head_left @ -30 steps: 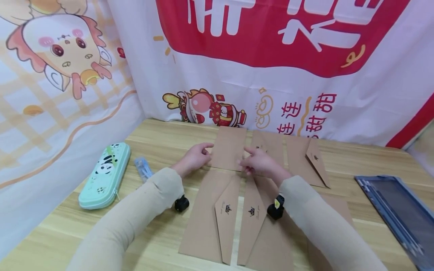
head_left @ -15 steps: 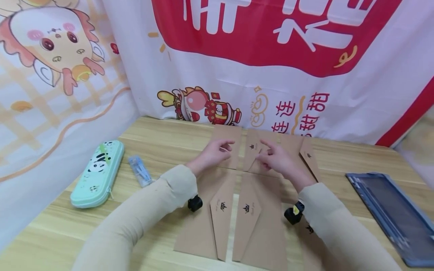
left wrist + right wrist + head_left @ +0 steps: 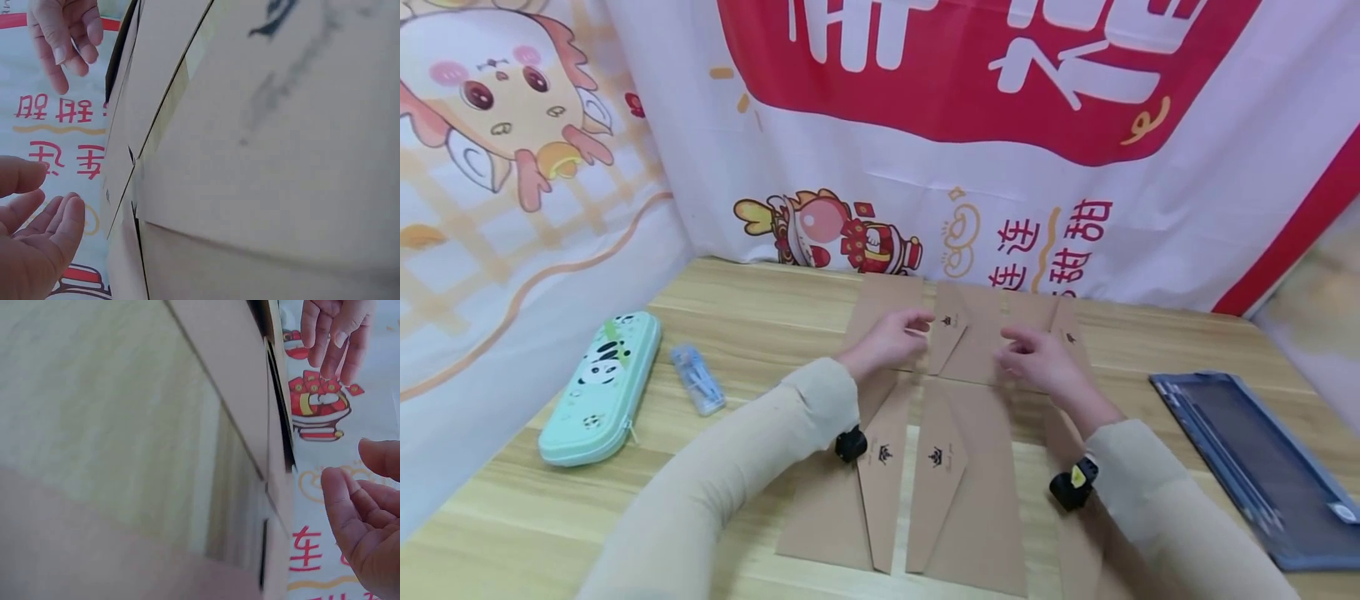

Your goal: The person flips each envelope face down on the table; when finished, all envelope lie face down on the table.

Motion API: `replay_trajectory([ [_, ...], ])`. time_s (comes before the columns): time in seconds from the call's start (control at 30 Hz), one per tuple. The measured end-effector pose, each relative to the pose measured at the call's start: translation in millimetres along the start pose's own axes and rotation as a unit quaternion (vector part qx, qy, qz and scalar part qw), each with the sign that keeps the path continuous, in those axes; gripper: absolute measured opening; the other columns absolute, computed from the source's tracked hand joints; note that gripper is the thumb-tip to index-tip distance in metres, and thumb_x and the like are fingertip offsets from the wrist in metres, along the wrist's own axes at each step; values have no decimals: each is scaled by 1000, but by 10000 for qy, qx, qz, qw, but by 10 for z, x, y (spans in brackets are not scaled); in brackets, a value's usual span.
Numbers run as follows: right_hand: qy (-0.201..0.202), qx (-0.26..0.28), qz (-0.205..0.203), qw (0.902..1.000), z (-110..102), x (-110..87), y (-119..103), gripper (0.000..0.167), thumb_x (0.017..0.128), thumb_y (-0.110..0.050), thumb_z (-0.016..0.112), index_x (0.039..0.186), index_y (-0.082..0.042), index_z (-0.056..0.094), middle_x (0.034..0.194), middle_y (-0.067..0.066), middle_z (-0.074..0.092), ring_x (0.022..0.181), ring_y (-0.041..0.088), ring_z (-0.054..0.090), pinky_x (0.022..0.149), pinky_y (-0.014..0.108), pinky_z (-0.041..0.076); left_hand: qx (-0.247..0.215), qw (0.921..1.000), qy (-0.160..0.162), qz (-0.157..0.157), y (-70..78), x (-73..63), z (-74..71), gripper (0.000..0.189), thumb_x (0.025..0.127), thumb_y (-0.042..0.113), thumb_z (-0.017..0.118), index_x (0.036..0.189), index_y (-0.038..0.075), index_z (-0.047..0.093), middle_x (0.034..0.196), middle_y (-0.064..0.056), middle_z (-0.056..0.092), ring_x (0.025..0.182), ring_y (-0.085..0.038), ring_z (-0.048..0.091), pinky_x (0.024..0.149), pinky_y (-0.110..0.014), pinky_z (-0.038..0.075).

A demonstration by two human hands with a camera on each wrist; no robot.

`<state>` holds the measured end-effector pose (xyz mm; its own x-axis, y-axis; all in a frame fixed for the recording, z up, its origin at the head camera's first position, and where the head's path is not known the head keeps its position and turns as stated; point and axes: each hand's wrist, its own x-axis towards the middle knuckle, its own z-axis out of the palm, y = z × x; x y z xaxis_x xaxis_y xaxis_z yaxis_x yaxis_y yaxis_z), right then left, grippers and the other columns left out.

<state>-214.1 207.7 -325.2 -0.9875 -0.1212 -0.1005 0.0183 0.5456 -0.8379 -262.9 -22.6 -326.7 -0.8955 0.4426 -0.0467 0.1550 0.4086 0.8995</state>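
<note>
Left hand (image 3: 889,340) and right hand (image 3: 1043,362) (loosely spread, empty) have shifted rightward, work apparently passing to the table's (image 3: 767,325) far-edge middle envelope (image 3: 976,333).

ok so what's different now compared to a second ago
The left hand has moved right, from the left edge of the back-left kraft envelope to near the left edge of the back-middle kraft envelope; the right hand has moved right too, to the latter's right edge. Both envelopes, the panda pencil case and blue mesh pouch stayed put.
</note>
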Motion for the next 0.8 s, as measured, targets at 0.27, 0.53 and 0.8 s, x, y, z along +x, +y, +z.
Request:
replay_trajectory([
  [0.27,-292,618,380,9969,-39,56,141,56,90,-3,54,139,8,30,127,30,47,102,20,57,85,26,52,230,9988,-312,-314,0,49,28,56,84,-5,56,137,3,41,133,-20,47,118,-30,48,84,-33,52],
  [0.53,-446,421,657,9960,-85,103,215,57,89,-4,55,141,2,32,136,26,42,116,32,49,92,32,48,495,9956,-490,-626,-38,136,51,58,85,0,58,139,4,38,129,-19,48,112,-28,50,87,-33,50],
  [0.8,-503,13,666,9965,-79,135,190,56,89,-6,55,141,-1,34,138,22,42,122,33,44,101,42,40,331,9958,-477,-710,-39,191,110,59,83,-3,58,138,5,39,127,-18,51,112,-27,51,87,-31,50],
])
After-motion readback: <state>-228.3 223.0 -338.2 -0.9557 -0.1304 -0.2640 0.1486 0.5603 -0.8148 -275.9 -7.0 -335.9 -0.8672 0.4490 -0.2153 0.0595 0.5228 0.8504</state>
